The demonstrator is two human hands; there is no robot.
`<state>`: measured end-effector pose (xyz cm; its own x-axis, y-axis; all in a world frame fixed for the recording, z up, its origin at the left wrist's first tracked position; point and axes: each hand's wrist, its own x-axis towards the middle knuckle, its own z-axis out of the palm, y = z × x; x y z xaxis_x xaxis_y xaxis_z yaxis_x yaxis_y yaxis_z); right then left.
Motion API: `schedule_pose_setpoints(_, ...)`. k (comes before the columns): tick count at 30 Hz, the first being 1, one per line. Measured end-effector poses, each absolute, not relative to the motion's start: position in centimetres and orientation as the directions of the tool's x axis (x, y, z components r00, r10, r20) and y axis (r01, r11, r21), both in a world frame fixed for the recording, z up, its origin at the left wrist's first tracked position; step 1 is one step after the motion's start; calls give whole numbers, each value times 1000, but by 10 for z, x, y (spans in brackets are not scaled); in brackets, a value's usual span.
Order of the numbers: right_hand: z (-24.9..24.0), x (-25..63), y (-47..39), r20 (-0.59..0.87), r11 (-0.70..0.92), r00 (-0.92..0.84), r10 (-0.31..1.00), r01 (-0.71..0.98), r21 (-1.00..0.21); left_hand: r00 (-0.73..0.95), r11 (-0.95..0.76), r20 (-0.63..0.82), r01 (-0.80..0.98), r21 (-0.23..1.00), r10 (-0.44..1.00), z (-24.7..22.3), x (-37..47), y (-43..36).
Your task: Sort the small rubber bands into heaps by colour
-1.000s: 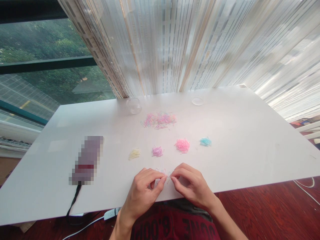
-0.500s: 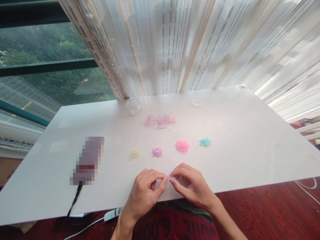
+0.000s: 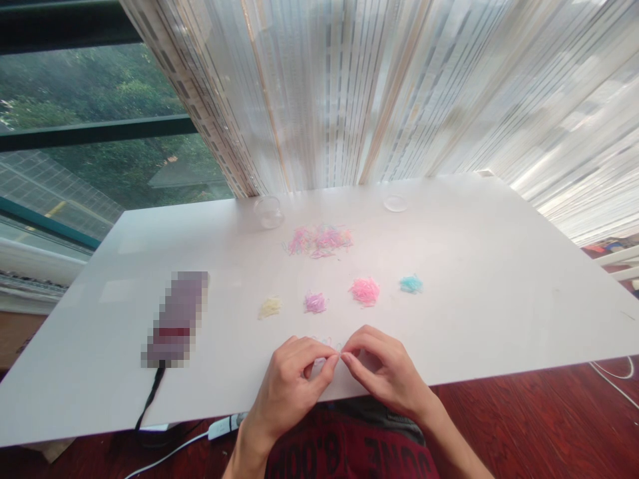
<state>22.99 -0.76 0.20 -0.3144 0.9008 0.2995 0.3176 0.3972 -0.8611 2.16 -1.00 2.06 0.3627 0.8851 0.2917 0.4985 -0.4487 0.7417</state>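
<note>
My left hand (image 3: 295,374) and my right hand (image 3: 383,367) meet above the table's near edge, thumb and forefinger of each pinched together. The fingertips touch or nearly touch; whatever lies between them is too small to make out. Behind and partly beneath the fingers lie a few thin pastel loops (image 3: 327,341), like small elastic bands. Beyond the hands are separate little piles of thin pieces: pale yellow (image 3: 269,307), a lilac pile (image 3: 315,303), a pink pile (image 3: 365,291) and a light blue pile (image 3: 411,284). Farther back spreads a mixed-colour heap (image 3: 319,241).
On the white table (image 3: 489,279), a clear round container (image 3: 269,213) stands at the back, with a clear lid-like disc (image 3: 395,203) to its right. A blurred-out oblong object (image 3: 176,319) with a black cord lies left. Curtains (image 3: 319,93) hang along the far edge.
The fingertips have drawn slightly closer together, and the small pale piece visible between them earlier no longer shows. The piles have not changed.
</note>
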Motion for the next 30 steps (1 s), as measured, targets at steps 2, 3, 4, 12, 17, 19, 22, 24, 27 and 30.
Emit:
schedule_pose_setpoints(2, 2, 230, -8, 294, 388, -307, 905, 314, -867, 368, -447, 285, 501, 741, 885, 20, 22, -10)
schedule_pose_setpoints(3, 1, 230, -8, 295, 388, -306, 905, 311, -868, 368, -444, 281, 503, 742, 886, 19, 21, -10)
schedule_pose_setpoints(4, 1, 230, -8, 297, 389, -305, 905, 309, -868, 367, -441, 278, 505, 742, 888, 19, 21, -9)
schedule_pose_setpoints(12, 3, 231, -7, 290, 371, -280, 915, 309, -876, 348, -397, 238, 515, 759, 907, 14, 18, -10)
schedule_pose_setpoints(17, 4, 233, -6, 248, 322, -266, 932, 289, -902, 306, -339, 212, 462, 819, 928, 13, 19, -11)
schedule_pose_setpoints(19, 4, 234, -5, 238, 313, -267, 934, 286, -906, 293, -321, 202, 450, 833, 935, 13, 20, -11)
schedule_pose_setpoints(22, 3, 234, -5, 240, 314, -265, 934, 288, -905, 284, -313, 200, 443, 840, 938, 13, 21, -10)
schedule_pose_setpoints(24, 4, 233, -5, 242, 314, -259, 935, 289, -904, 282, -312, 198, 450, 837, 939, 13, 21, -10)
schedule_pose_setpoints(27, 4, 233, -5, 242, 313, -254, 936, 289, -905, 282, -320, 206, 463, 826, 937, 14, 20, -10)
schedule_pose_setpoints(30, 5, 233, -5, 242, 311, -252, 937, 289, -905, 285, -341, 226, 466, 816, 931, 15, 20, -9)
